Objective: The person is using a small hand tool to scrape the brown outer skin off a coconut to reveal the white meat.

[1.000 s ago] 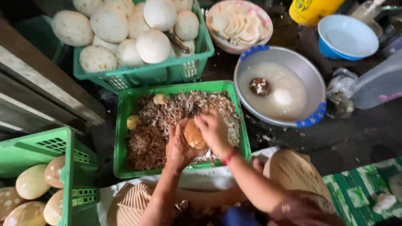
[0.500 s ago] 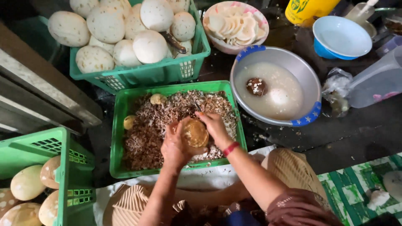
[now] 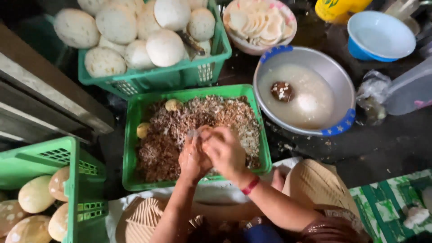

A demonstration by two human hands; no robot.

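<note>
Both my hands meet over a green crate [image 3: 131, 135] filled with brown and white peelings [image 3: 171, 139]. My left hand [image 3: 192, 158] and my right hand [image 3: 226, 152] are closed together around a small round brown thing that is almost wholly hidden between them. A small pale blade tip [image 3: 192, 133] shows at the top of my left hand. A red band [image 3: 250, 186] circles my right wrist. Two yellowish lumps [image 3: 173, 105] lie on the peelings at the crate's far left.
A green crate [image 3: 155, 78] of peeled white tubers [image 3: 164, 47] stands behind. At right, a metal basin [image 3: 335, 78] holds cloudy water and a brown piece [image 3: 281, 91]. A bowl of white slices [image 3: 261, 24], a blue bowl [image 3: 380, 38], and a left crate [image 3: 74, 180] of unpeeled tubers stand around.
The brown round thing was plainly visible between my hands earlier; my hands have closed over it and it is nearly hidden. The view has shifted slightly.
</note>
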